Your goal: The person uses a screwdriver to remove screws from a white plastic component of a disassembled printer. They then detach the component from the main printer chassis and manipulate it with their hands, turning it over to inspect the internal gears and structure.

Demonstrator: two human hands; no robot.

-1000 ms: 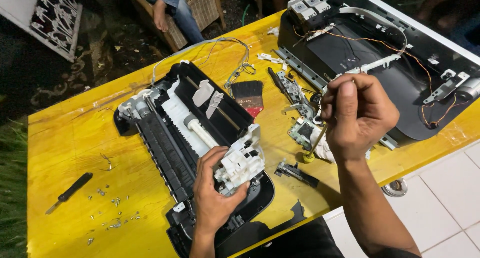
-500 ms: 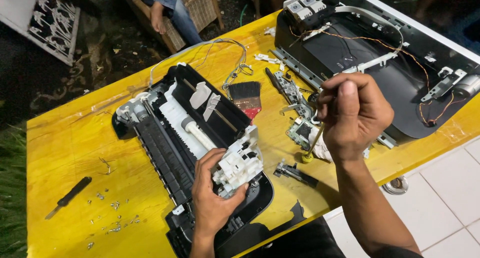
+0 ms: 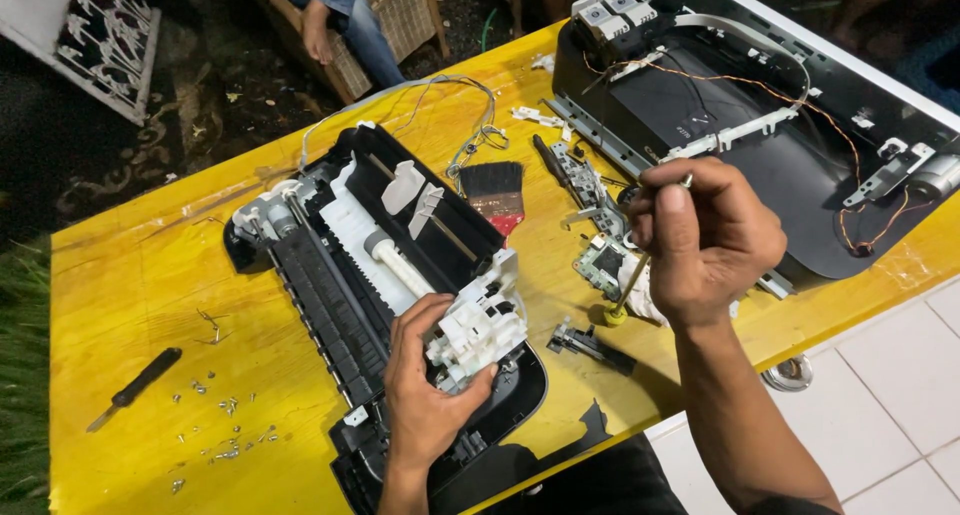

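A black printer chassis (image 3: 330, 305) lies opened on the yellow table (image 3: 130, 275), with a white roller and paper guides inside. My left hand (image 3: 425, 395) grips a white plastic assembly (image 3: 478, 320) at the chassis's near right corner. My right hand (image 3: 705, 240) is raised above the table, fingers closed on a thin screwdriver with a yellow handle end (image 3: 615, 315). Its tip sticks up past my thumb. Below that hand lie a small green circuit board (image 3: 600, 260) and a white cloth.
A second black printer shell (image 3: 760, 165) with orange wires fills the far right. A paint brush (image 3: 495, 190), metal rail, small black part (image 3: 590, 343), loose screws (image 3: 225, 415) and a black screwdriver (image 3: 135, 385) lie about. A seated person's leg (image 3: 340, 15) is beyond the table.
My right hand has turned the screwdriver slightly and drifted a little. My left hand stays on the white assembly.
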